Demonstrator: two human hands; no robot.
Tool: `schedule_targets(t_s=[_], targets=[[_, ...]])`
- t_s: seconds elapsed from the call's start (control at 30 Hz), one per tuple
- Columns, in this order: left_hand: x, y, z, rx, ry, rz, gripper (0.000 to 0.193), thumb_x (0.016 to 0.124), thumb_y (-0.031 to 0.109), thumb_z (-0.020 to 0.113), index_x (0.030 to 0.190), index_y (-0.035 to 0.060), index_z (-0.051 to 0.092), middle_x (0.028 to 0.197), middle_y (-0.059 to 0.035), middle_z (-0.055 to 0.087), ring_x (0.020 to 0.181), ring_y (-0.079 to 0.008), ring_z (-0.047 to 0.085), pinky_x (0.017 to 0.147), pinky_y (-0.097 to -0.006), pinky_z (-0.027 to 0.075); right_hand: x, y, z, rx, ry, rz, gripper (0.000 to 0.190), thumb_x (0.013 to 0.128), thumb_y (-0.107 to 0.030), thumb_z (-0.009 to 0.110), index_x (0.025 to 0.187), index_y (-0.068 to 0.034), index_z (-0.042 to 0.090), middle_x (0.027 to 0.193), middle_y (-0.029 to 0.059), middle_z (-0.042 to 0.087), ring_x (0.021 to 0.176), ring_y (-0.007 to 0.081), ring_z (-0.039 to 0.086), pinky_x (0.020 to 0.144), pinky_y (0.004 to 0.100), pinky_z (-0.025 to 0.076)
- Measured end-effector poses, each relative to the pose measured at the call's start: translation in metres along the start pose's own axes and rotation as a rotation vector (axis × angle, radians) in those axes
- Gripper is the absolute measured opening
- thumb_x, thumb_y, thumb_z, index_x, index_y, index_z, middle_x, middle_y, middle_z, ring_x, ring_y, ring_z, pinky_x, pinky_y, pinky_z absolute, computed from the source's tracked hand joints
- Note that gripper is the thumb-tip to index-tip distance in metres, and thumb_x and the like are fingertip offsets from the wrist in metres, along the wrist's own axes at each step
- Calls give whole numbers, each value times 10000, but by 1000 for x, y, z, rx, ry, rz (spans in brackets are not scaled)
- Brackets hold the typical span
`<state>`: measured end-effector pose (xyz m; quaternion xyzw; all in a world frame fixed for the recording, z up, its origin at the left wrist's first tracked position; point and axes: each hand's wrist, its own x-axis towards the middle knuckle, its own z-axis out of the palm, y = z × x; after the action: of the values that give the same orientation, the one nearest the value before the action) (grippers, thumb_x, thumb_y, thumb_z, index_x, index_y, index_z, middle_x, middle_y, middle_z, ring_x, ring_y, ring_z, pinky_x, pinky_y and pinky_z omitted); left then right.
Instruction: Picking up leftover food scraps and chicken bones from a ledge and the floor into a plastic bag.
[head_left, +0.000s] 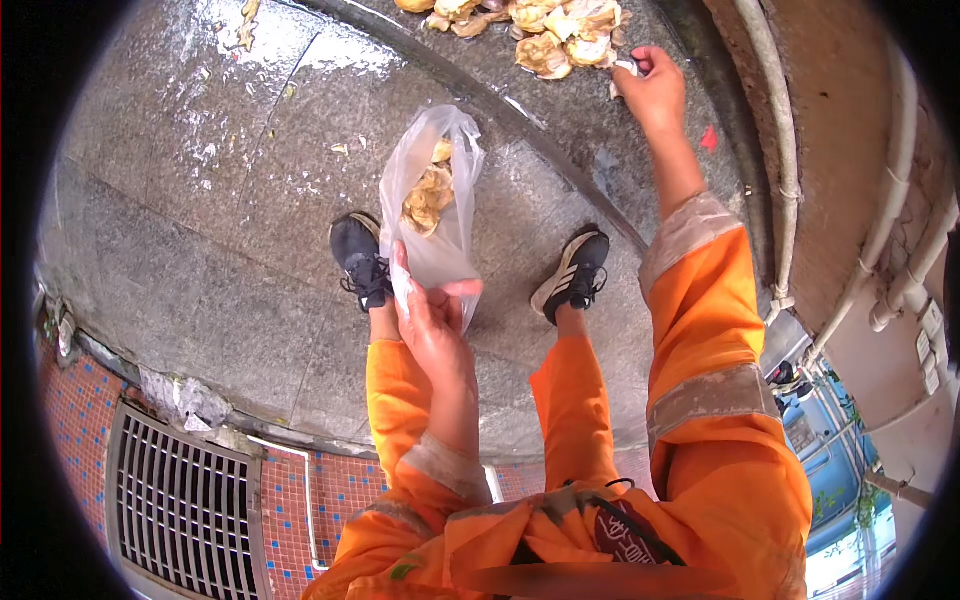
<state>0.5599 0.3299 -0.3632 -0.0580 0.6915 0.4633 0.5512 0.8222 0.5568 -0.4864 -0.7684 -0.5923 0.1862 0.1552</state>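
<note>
My left hand (437, 324) grips the mouth of a translucent plastic bag (439, 262), which hangs over the ground between the shoes. Inside the bag lie several crumpled yellow-brown scraps (429, 196), perhaps peels or wilted leaves. Ahead and to the right, my right hand (655, 86) pinches a small white scrap (624, 73) between thumb and fingers, close to the wet ground. Just left of that hand is a pile of similar yellow-brown scraps (570, 34); the top frame edge cuts it off.
A shallow groove (555, 154) crosses the wet concrete (315, 142), where small pale bits are scattered. Pipes (784, 150) run along the wall at right. A red scrap (709, 139) lies near its foot. Behind at lower left, a metal grate (184, 499) is set in red tiles (345, 487).
</note>
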Motion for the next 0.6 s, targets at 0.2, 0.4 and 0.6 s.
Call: schedule_targets(t_s=[0.2, 0.4, 0.6], targets=[[2, 3, 0, -10, -49, -24, 507, 996, 378, 329, 1445, 146, 285, 673, -62, 636, 446, -8, 270, 440, -169, 187, 16, 21, -15, 287, -200, 215, 203, 672, -120, 693, 840, -24, 632, 720, 41, 631, 616, 135, 593, 561, 272, 483], [4, -4, -3, -79, -11, -30, 482, 1001, 328, 352, 1439, 135, 295, 682, -64, 632, 455, -10, 263, 436, -178, 176, 3, 13, -41, 498, -284, 292, 113, 765, -37, 634, 876, -34, 616, 709, -11, 592, 583, 63, 552, 498, 195, 421], [3, -5, -10, -30, -78, -13, 531, 988, 390, 368, 1436, 113, 302, 763, -53, 631, 497, -23, 437, 448, -176, 200, -62, -19, -32, 575, -358, 128, 110, 773, -26, 636, 869, -76, 618, 721, -4, 596, 625, 71, 579, 546, 224, 467]])
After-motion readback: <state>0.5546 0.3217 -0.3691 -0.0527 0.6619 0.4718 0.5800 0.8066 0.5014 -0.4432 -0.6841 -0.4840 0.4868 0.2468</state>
